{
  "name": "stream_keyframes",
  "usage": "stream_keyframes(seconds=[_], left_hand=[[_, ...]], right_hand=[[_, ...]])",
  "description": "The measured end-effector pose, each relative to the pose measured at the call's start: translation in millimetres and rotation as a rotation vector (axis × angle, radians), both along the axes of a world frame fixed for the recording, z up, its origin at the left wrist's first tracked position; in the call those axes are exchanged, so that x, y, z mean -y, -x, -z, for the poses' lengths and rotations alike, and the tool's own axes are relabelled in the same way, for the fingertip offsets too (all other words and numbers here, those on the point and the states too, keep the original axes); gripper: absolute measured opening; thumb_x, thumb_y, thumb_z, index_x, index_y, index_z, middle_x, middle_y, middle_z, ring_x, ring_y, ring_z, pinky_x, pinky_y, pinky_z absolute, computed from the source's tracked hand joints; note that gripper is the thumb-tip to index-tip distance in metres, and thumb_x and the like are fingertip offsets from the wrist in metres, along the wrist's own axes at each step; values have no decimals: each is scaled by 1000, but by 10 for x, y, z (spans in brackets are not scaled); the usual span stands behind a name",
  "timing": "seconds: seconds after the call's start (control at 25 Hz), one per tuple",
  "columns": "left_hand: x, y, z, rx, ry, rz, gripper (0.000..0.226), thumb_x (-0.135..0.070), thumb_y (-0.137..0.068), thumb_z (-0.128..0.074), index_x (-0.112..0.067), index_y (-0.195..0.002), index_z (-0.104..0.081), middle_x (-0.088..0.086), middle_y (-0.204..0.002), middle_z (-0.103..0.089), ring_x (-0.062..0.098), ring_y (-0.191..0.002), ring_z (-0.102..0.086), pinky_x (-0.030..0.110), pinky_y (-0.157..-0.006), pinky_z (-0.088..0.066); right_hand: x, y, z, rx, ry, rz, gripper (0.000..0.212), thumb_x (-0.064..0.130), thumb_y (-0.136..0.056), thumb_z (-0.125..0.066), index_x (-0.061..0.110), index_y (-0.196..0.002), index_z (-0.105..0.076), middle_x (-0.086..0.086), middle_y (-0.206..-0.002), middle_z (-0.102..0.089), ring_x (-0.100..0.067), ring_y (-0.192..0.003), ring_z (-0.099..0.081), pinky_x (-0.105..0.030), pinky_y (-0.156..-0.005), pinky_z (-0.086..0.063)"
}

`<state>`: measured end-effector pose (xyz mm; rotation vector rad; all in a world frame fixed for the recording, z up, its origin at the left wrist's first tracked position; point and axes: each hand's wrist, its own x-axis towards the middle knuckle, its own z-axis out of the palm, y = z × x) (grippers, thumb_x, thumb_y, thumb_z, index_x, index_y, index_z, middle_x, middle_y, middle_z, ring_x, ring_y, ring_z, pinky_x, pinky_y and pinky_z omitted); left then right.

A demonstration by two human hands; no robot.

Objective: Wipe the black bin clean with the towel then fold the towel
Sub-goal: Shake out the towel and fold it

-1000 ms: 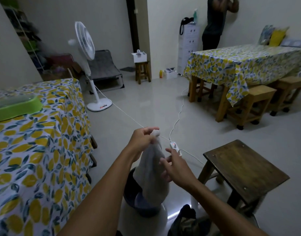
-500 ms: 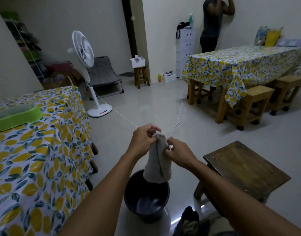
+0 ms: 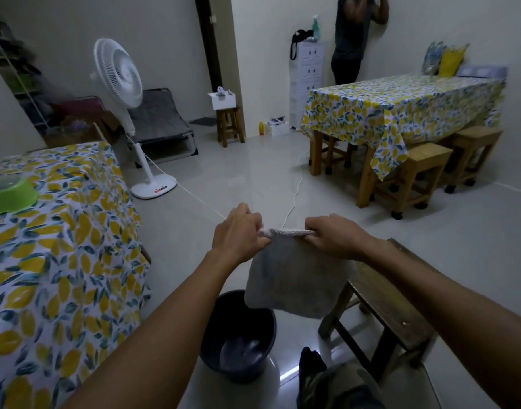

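Observation:
A pale grey towel (image 3: 297, 281) hangs flat in the air in front of me, spread by its top edge. My left hand (image 3: 238, 231) pinches the top left corner and my right hand (image 3: 333, 234) pinches the top right corner. The black bin (image 3: 238, 338) stands upright on the floor below and slightly left of the towel, its inside empty and glossy. The towel's lower edge hides a bit of the bin's far rim.
A dark wooden stool (image 3: 392, 308) stands right of the bin. A lemon-print table (image 3: 61, 261) with a green tray (image 3: 8, 196) is on my left. A white fan (image 3: 120, 81) and cord (image 3: 194, 199) cross the floor ahead. A person (image 3: 353, 36) stands by the far table (image 3: 401, 104).
The towel hung bunched from both hands held close together; my hands have moved apart and it now hangs spread flat, lifted clear of the bin.

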<state>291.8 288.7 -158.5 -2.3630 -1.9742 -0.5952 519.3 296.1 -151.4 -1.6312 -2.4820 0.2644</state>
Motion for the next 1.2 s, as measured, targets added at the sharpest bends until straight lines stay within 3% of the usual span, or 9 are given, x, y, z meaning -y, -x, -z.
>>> stream_keyframes(seconds=[0.16, 0.28, 0.44, 0.56, 0.64, 0.76, 0.88, 1.0, 1.2], left_hand=[[-284, -286, -15, -86, 45, 99, 18, -39, -90, -66, -26, -83, -56, -1, -91, -66, 21, -76, -57, 37, -80, -48], [-450, -509, -10, -157, 19, 192, 15, -35, -93, -62, -28, -83, -55, -2, -89, -69, 21, -77, -58, 38, -89, -42], [-701, -845, 65, -28, 142, 288, 10, -30, -92, -68, -27, -91, -58, 1, -98, -66, 23, -85, -59, 33, -72, -45], [-837, -1018, 127, 120, 199, 317, 13, -23, -87, -74, -27, -88, -61, 2, -100, -66, 20, -88, -60, 30, -68, -49], [-888, -1092, 150, 188, 236, 338, 13, -16, -87, -74, -23, -88, -64, 0, -97, -63, 17, -89, -58, 21, -63, -40], [-970, -1194, 189, 181, 251, 361, 9, -15, -87, -74, -20, -89, -66, 2, -96, -64, 17, -87, -57, 18, -59, -37], [-975, -1287, 190, 152, 276, 388, 6, -16, -88, -73, -17, -92, -69, 4, -96, -65, 16, -84, -57, 22, -61, -41], [-943, -1327, 154, 122, 264, 397, 7, -15, -88, -73, -16, -94, -69, 3, -95, -65, 17, -84, -58, 26, -65, -45], [-797, -1162, 71, 102, 254, 352, 11, -20, -85, -76, -25, -86, -67, 0, -94, -67, 18, -83, -61, 43, -77, -58]], right_hand=[[-78, -513, -147, 56, 210, -6, 34, 50, -101, -54, 19, -93, -65, 6, -83, -59, -18, -79, -57, -29, -60, -38], [-56, -977, -170, 91, 231, 46, 27, 40, -99, -59, 20, -82, -64, 5, -76, -58, -17, -73, -56, -33, -61, -38], [101, -1575, -8, 60, 256, 162, 28, 40, -97, -59, 20, -80, -67, -2, -81, -66, -17, -73, -60, -38, -67, -46], [283, -1869, 43, -173, 382, 225, 16, 38, -96, -66, 24, -92, -71, -2, -98, -71, -19, -88, -67, -34, -70, -54], [403, -1975, 30, -381, 507, 285, 16, 37, -93, -72, 21, -95, -68, -3, -104, -69, -22, -94, -69, -31, -71, -57], [521, -2116, 74, -440, 598, 332, 19, 30, -94, -71, 16, -98, -59, -11, -111, -66, -28, -100, -66, -26, -62, -55], [643, -2169, 79, -452, 627, 341, 16, 15, -92, -70, 12, -101, -57, -15, -113, -65, -33, -102, -68, -28, -61, -59], [764, -2151, 16, -510, 690, 330, 30, 14, -89, -76, 0, -110, -60, -16, -112, -70, -32, -99, -73, -31, -66, -62], [941, -1966, -153, -550, 793, 194, 17, 17, -92, -75, 9, -100, -63, -12, -111, -73, -28, -100, -74, -33, -75, -63]])
